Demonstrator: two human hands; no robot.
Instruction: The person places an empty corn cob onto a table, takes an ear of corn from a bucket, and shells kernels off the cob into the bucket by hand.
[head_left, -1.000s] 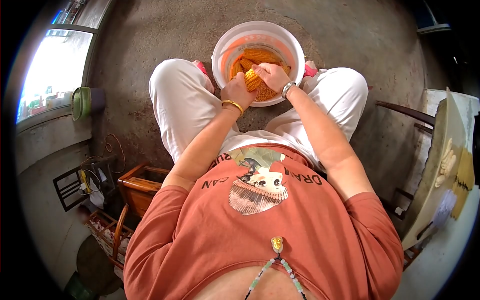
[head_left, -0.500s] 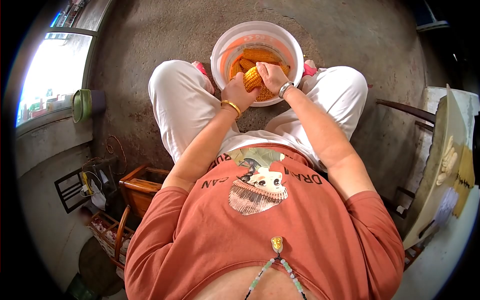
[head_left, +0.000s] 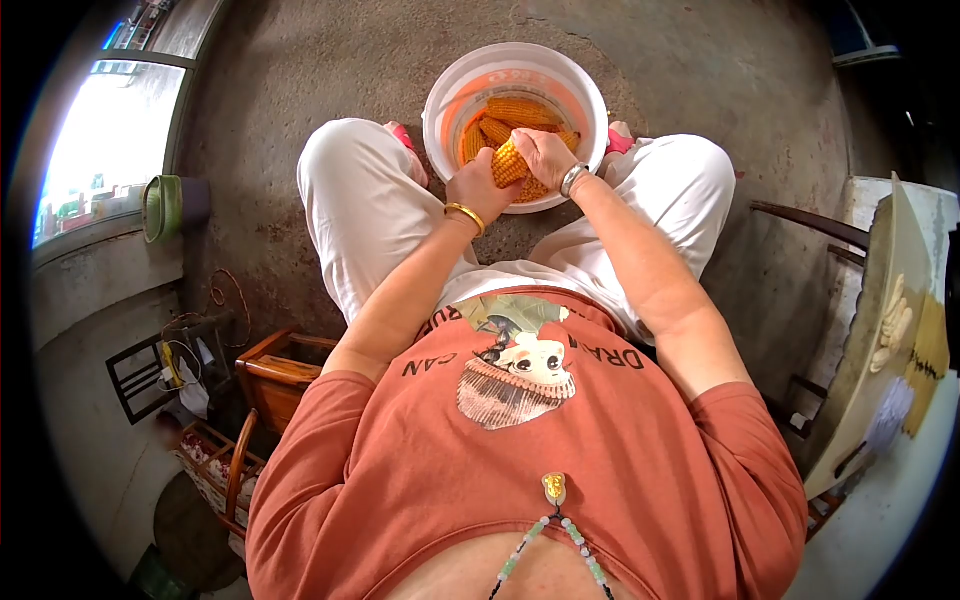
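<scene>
A yellow corn cob is held over a white bucket between my knees. My left hand, with a gold bangle at the wrist, wraps round the cob's lower left end. My right hand, wearing a silver bracelet, grips the upper right end, with the fingers pressed on the kernels. Inside the bucket lie several more corn cobs and some loose kernels. The palms hide part of the held cob.
Concrete floor surrounds the bucket. A wooden stool stands at the lower left, near a woven basket. A green container is by the window. On the right is a board-topped table.
Both hands keep hold of the corn cob over the bucket. The cob and left hand have shifted very slightly to the right, and the cob looks turned a little.
</scene>
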